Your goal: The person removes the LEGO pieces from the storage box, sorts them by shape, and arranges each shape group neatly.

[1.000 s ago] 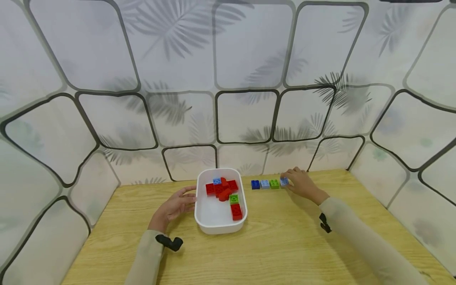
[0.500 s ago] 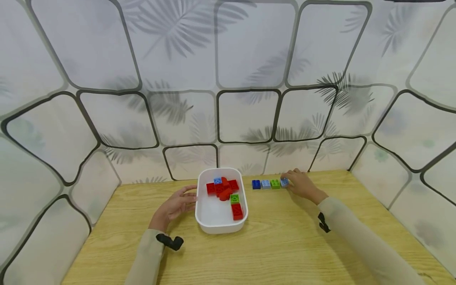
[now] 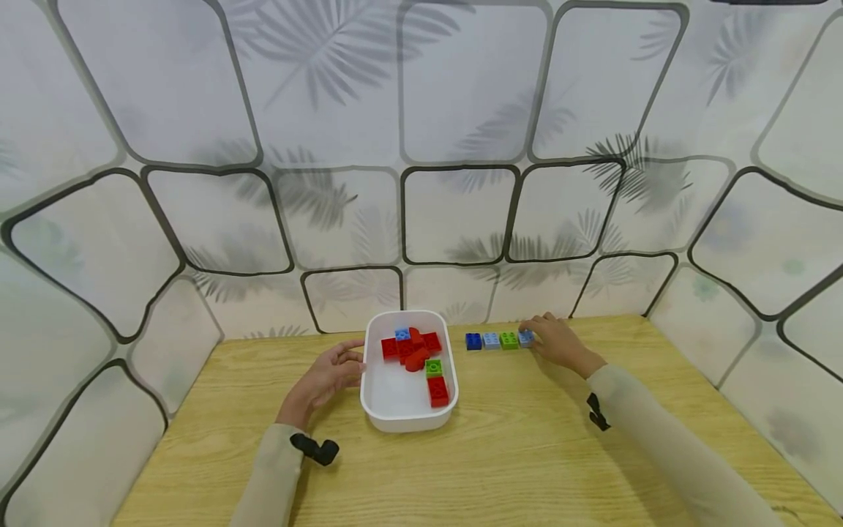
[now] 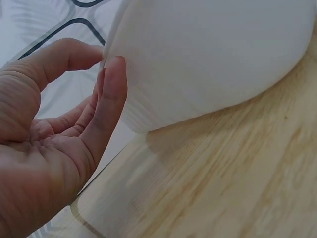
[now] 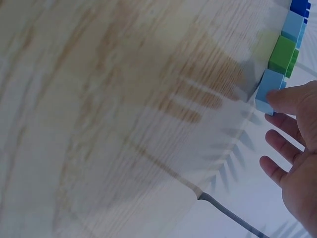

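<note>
At the back right of the table, my right hand [image 3: 556, 344] pinches a light blue toy brick [image 5: 267, 89] between thumb and fingers. That brick sits at the right end of a straight row, beside a green brick [image 3: 508, 339], a light blue brick [image 3: 491, 340] and a dark blue brick [image 3: 473, 341]. The other fingers of this hand curl loosely below the brick in the right wrist view. My left hand [image 3: 329, 373] is at the left side of a white tub [image 3: 408, 423], its thumb and a fingertip pinching the rim in the left wrist view.
In the tub lie several red bricks [image 3: 437, 391], a green brick [image 3: 433, 367] and a light blue brick [image 3: 402, 334]. The wooden table [image 3: 514, 461] ends at a patterned cloth backdrop [image 3: 454, 219], close behind the row.
The left fingers have shifted very slightly at the tub. The right hand and the row of bricks look the same; the head view moved slightly at first.
</note>
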Motion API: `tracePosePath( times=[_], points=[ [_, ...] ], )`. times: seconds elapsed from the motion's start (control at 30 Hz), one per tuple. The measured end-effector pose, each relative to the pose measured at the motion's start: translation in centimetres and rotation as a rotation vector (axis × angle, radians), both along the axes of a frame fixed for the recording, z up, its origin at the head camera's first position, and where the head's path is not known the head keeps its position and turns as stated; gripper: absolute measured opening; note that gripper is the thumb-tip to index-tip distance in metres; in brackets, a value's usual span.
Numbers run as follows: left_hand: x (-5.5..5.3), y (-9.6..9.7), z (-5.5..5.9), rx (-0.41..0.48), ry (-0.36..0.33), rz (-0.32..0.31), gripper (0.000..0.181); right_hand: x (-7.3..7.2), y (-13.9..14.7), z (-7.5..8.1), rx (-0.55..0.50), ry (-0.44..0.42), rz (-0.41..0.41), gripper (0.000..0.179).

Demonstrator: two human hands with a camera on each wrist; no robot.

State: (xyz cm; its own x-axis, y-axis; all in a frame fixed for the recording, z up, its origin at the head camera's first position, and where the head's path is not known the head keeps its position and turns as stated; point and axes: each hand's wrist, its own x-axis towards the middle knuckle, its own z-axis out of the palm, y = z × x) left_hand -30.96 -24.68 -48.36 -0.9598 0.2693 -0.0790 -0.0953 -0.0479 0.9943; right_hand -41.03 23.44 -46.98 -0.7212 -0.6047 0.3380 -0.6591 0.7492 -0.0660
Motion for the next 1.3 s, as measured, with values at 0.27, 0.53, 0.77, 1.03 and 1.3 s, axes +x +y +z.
tracePosePath(
  times=[0.27, 0.53, 0.77, 1.03, 1.3],
  points=[
    [0.30, 0.22, 0.25, -0.015, 0.062, 0.014, 0.067, -0.09, 0.10, -0.14, -0.008, -0.010, 0.014, 0.029],
    [0.18, 0.21, 0.31, -0.038, 0.120, 0.003, 0.063, -0.12, 0.11, -0.10, 0.007, -0.023, 0.018, 0.027],
    [0.23, 0.06, 0.41, -0.066, 0.133, -0.004, 0.064, -0.18, -0.05, -0.15, 0.004, -0.040, 0.024, 0.026],
    [0.20, -0.08, 0.22, -0.104, 0.108, 0.022, 0.060, -0.44, -0.13, -0.36, 0.010, -0.040, 0.025, 0.025],
    [0.18, -0.11, 0.02, -0.111, 0.120, 0.019, 0.055, -0.42, -0.06, -0.43, 0.012, -0.058, 0.019, 0.026]
  ],
)
